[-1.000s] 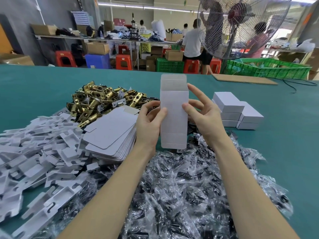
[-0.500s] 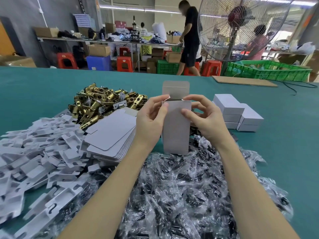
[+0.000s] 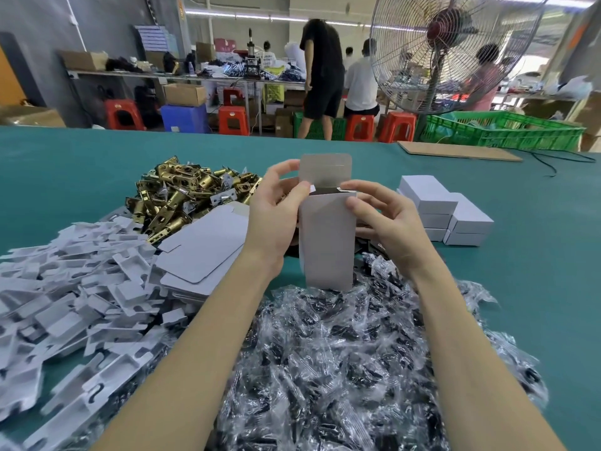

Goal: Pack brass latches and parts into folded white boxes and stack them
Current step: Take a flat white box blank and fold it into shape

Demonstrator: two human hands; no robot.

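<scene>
— Where's the box (image 3: 327, 242)?

— Upright between both hands, above the heap of clear-wrapped parts (image 3: 341, 362), its top flap standing open.

— How are the hands?

— The left hand (image 3: 273, 219) grips the box's left edge near the top; the right hand (image 3: 387, 219) pinches the top right corner.

— And the rest?

— Brass latches (image 3: 188, 196) lie piled on the green counter (image 3: 536, 271), flat box blanks (image 3: 201, 252) just before them, white inserts (image 3: 65, 288) at left, finished boxes (image 3: 445, 213) stacked at right.

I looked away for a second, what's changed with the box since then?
The flat box has been squeezed open into a tube, top flap up, mouth open. Both hands, left and right, slid up to its top corners. The latches and stacked boxes stayed put.
</scene>
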